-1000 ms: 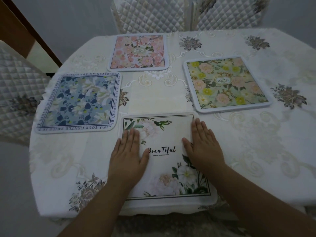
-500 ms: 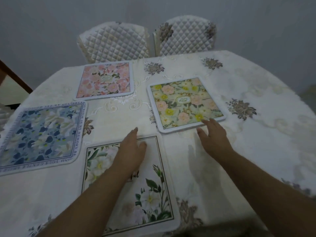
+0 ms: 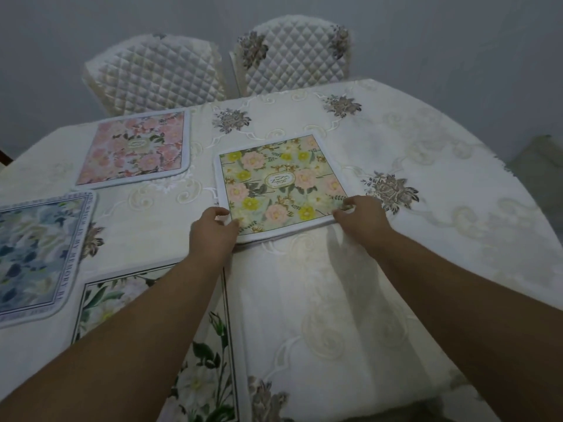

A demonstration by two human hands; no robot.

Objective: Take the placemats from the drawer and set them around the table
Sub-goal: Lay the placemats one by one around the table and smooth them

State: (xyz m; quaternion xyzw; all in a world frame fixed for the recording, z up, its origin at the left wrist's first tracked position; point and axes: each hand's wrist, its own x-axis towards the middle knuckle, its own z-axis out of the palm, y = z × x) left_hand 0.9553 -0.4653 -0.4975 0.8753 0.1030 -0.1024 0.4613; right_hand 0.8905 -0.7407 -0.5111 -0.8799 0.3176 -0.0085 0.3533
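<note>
Both hands left white mat (image 3: pixel 195 345); now left hand (image 3: pixel 213 231) and right hand (image 3: pixel 362 213) pinch near corners of green mat (image 3: pixel 278 185), mid-tabletop, to reposition it

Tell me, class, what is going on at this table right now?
A person is laying placemats on a table covered with a white cloth. Both hands grip the near corners of the green mat: the left hand at its near-left corner, the right hand at its near-right corner. Three other mats lie flat and untouched: a pink mat at the far left, a blue mat at the left edge, and a white mat nearest the person, partly under the left forearm.
</note>
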